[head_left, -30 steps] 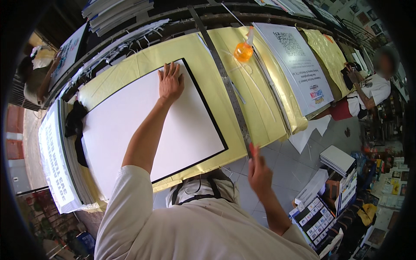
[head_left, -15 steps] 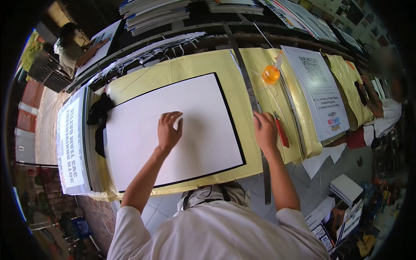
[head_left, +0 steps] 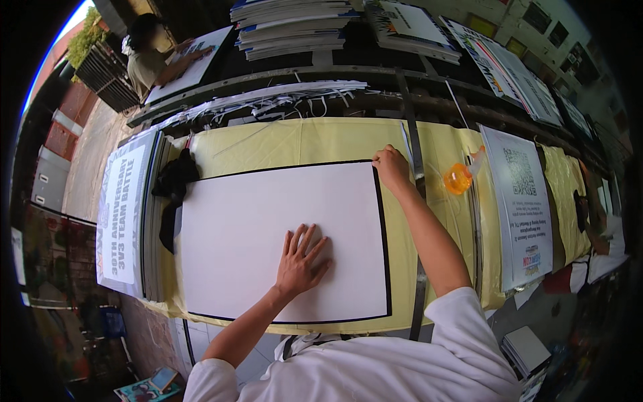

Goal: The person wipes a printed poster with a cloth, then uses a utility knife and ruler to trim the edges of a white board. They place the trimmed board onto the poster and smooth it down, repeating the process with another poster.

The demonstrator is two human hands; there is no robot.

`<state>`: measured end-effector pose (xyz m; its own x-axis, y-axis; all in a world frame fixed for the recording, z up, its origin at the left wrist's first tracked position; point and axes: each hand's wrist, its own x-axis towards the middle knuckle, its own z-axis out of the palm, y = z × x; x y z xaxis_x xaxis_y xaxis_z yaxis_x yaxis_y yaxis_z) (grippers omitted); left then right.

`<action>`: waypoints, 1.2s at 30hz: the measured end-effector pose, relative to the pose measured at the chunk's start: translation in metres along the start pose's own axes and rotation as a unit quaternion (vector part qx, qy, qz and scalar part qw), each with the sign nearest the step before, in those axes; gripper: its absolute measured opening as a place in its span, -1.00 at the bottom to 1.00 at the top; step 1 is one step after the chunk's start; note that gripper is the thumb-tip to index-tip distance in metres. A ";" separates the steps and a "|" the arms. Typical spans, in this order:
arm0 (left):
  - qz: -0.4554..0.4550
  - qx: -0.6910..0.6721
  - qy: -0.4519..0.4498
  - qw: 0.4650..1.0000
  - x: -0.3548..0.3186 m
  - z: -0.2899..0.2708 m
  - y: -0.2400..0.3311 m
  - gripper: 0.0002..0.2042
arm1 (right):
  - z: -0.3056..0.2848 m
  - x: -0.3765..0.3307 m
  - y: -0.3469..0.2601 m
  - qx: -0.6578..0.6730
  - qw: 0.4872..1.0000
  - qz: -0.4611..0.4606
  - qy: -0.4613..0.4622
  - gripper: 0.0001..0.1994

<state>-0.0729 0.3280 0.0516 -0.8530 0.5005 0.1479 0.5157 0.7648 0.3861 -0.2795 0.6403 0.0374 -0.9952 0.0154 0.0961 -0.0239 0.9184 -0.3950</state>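
A large white board (head_left: 234, 234) with black edging lies on the yellow-covered table in front of me. My left hand (head_left: 300, 264) is pressed flat on the board right of its middle, fingers spread. At the board's far right corner, my right hand (head_left: 390, 166) is closed, with thumb and fingertips pinched together on the black edge. Whatever is between those fingertips is too small to make out. A long dark metal bar (head_left: 418, 154) runs past the board's right side, partly under my right forearm.
A black cloth (head_left: 176, 175) lies by the board's left edge, beside stacked printed boards (head_left: 127, 221). An orange bottle (head_left: 458, 178) stands right of the bar, near a printed sign (head_left: 519, 208). Paper strips (head_left: 268, 100) and board stacks (head_left: 295, 27) lie beyond. Other people work at both sides.
My left hand has come down flat on the board. My right hand has moved from beside the red cutter to the board's far right corner. The view has shifted.
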 end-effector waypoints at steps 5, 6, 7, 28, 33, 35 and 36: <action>-0.003 -0.006 0.000 1.000 0.000 0.000 0.000 -0.42 | -0.005 0.014 0.005 0.034 0.998 0.029 -0.039 -0.88; -0.001 -0.009 0.002 1.000 0.000 -0.001 -0.001 -0.42 | -0.008 0.018 0.006 0.083 0.994 0.053 -0.055 -0.89; 0.000 -0.010 0.001 1.000 0.000 -0.001 -0.001 -0.42 | -0.012 0.023 0.007 0.132 0.986 0.077 -0.071 -0.90; -0.007 -0.169 0.072 0.983 -0.012 0.004 -0.026 -0.42 | -0.268 0.001 -0.218 0.763 0.631 -0.112 -0.081 -0.81; -0.090 -0.349 0.242 0.901 0.003 -0.051 -0.042 -0.41 | -0.297 -0.049 -0.284 0.699 0.701 -0.128 -0.056 -0.66; -0.083 -0.315 0.336 0.884 0.017 -0.078 -0.048 -0.27 | -0.305 -0.067 -0.308 0.661 0.736 -0.137 -0.049 -0.65; -0.084 -0.317 0.342 0.881 0.026 -0.088 -0.050 -0.22 | -0.307 -0.073 -0.316 0.612 0.777 -0.147 -0.020 -0.67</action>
<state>-0.1278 0.2664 0.1162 -0.8736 -0.1249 0.4704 0.4145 0.3157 0.8535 -0.1707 0.4698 0.4358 -0.9312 -0.1594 0.3278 -0.2979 -0.1854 -0.9364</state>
